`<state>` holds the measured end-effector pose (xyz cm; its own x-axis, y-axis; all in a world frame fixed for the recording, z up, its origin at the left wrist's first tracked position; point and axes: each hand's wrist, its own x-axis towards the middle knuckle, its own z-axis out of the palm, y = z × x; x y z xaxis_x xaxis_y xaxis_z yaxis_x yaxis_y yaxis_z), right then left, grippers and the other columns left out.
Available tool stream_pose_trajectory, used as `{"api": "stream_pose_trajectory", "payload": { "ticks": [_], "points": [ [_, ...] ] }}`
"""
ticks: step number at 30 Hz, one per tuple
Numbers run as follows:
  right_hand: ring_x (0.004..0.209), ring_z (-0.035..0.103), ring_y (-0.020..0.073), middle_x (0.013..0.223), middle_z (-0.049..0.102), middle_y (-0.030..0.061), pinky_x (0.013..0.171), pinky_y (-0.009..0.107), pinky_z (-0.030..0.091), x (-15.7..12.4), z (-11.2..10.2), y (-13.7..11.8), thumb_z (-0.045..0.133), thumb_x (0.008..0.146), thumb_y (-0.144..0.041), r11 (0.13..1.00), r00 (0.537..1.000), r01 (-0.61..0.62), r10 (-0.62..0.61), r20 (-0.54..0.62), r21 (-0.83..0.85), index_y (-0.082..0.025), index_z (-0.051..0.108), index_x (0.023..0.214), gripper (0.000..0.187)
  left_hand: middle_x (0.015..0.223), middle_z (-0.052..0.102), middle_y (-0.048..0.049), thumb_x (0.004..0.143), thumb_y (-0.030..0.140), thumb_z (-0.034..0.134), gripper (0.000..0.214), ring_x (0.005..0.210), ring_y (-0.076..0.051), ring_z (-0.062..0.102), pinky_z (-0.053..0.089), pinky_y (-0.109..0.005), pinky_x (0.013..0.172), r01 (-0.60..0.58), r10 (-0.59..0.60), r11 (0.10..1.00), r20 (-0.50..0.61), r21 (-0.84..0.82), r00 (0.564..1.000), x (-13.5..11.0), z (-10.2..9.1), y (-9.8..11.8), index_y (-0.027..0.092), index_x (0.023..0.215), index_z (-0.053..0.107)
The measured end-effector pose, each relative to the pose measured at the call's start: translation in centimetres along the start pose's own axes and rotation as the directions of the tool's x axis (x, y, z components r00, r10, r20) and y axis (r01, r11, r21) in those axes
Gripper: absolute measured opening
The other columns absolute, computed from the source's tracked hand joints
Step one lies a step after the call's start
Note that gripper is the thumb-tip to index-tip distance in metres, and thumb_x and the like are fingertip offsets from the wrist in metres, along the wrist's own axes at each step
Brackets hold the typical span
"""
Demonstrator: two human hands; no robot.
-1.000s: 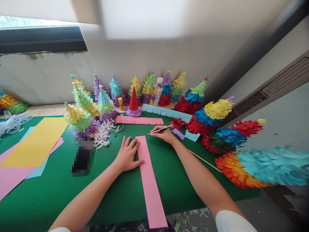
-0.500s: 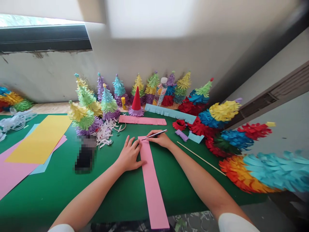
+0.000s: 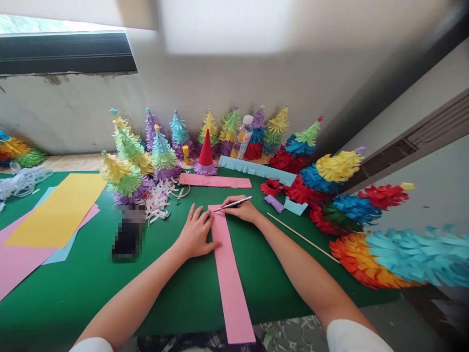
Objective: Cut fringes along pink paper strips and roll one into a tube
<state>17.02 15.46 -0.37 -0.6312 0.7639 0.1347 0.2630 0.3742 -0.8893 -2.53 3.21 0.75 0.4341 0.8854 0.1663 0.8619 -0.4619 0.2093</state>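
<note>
A long pink paper strip (image 3: 229, 278) lies lengthwise on the green table (image 3: 91, 293), its near end hanging over the front edge. My left hand (image 3: 196, 233) lies flat with fingers spread on the strip's left side near its far end. My right hand (image 3: 244, 209) is closed around a thin silver pen-like tool (image 3: 234, 203), its tip resting at the strip's far end.
Many fringed paper trees (image 3: 161, 154) stand along the back wall, and more lie stacked at the right (image 3: 399, 254). A red cone (image 3: 205, 152), a bottle (image 3: 243, 137), fringed pink (image 3: 214, 181) and blue (image 3: 256, 170) strips, a thin stick (image 3: 304, 238), a blurred dark object (image 3: 127, 238) and paper sheets (image 3: 54, 210) are around.
My right hand brought the tool left and toward me, from beside the strip's far end onto it. The left hand has stayed pressed on the strip.
</note>
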Motion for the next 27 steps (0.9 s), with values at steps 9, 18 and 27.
{"api": "stream_pose_trajectory", "payload": {
  "ticks": [9, 18, 27],
  "points": [
    [0.071, 0.065, 0.0193, 0.077, 0.072, 0.0053, 0.067, 0.030, 0.049, -0.1, -0.2, -0.2, 0.071, 0.072, -0.034, 1.000, 0.999, 0.029, -0.029, 0.029, 0.002, -0.018, 0.072, 0.079, 0.017, 0.129, 0.053, -0.0133, 0.071, 0.059, 0.060, 0.072, 0.127, -0.040, 0.036, 0.007, -0.058, 0.114, 0.025, -0.025, 1.000, -0.003, 0.013, 1.000, 0.2, -0.4, 0.3, 0.013, 0.126, 0.053],
    [0.067, 0.065, 0.0186, 0.074, 0.072, 0.0051, 0.063, 0.029, 0.049, -0.4, -1.1, -0.3, 0.072, 0.070, -0.037, 0.999, 1.000, 0.008, -0.008, 0.014, -0.039, -0.019, 0.072, 0.076, 0.020, 0.126, 0.053, -0.0132, 0.071, 0.058, 0.060, 0.067, 0.126, -0.040, 0.037, 0.008, -0.060, 0.113, 0.028, -0.028, 1.000, -0.014, 0.000, 1.000, 0.2, -0.6, 0.4, 0.016, 0.123, 0.054],
    [0.067, 0.064, 0.0177, 0.074, 0.071, 0.0044, 0.061, 0.027, 0.047, -0.8, -2.7, -0.3, 0.072, 0.069, -0.039, 0.999, 0.999, -0.001, 0.004, 0.050, -0.042, -0.018, 0.071, 0.075, 0.021, 0.127, 0.053, -0.0131, 0.071, 0.059, 0.060, 0.068, 0.126, -0.039, 0.037, 0.009, -0.060, 0.113, 0.019, -0.019, 1.000, -0.021, -0.012, 1.000, 0.2, -0.4, 0.2, 0.017, 0.124, 0.054]
  ]
}}
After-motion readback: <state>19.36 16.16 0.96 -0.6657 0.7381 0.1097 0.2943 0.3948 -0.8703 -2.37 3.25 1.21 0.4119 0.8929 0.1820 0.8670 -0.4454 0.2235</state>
